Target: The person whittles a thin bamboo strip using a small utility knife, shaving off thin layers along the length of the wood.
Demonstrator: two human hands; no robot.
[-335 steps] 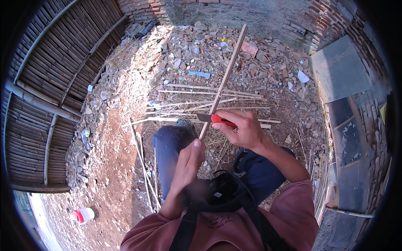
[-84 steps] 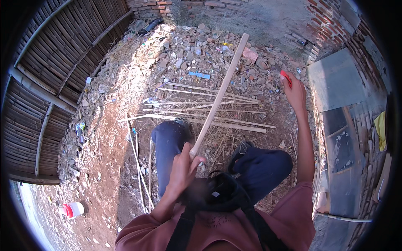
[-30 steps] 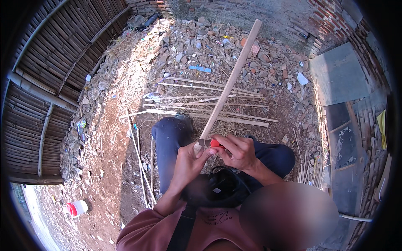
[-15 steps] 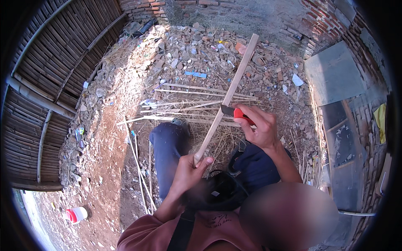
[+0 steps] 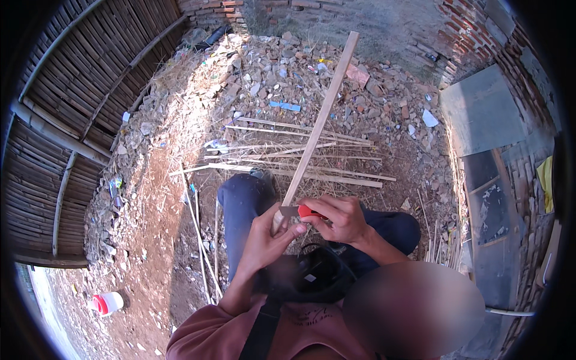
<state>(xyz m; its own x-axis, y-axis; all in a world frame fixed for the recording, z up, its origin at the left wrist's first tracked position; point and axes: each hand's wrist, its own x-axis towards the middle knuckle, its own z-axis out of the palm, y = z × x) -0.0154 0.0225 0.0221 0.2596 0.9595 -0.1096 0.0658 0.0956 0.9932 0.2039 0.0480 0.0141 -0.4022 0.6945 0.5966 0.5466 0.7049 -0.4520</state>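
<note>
A long flat bamboo strip (image 5: 322, 120) slants up and away from me, its near end gripped in my left hand (image 5: 267, 240). My right hand (image 5: 340, 220) is closed around the red handle of a knife (image 5: 307, 211), which looks like a box cutter. Its dark blade lies across the strip just beyond my left fingers, and both hands are close together above my lap. Several thin bamboo strips (image 5: 336, 175) lie crosswise on the ground past my knees. The part of the strip inside my left fist is hidden.
Rubble and dry straw cover the ground. On the left stands a bamboo-slat wall (image 5: 90, 72), with a red-and-white container (image 5: 108, 303) on the soil. Grey boards (image 5: 486, 111) lean at the right, and a brick wall (image 5: 360, 24) closes the far side. More sticks (image 5: 201, 240) lie beside my left knee.
My right hand has brought the knife down along the strip toward my left hand. The strip's far end has tipped slightly left and farther away. My left hand keeps its hold.
</note>
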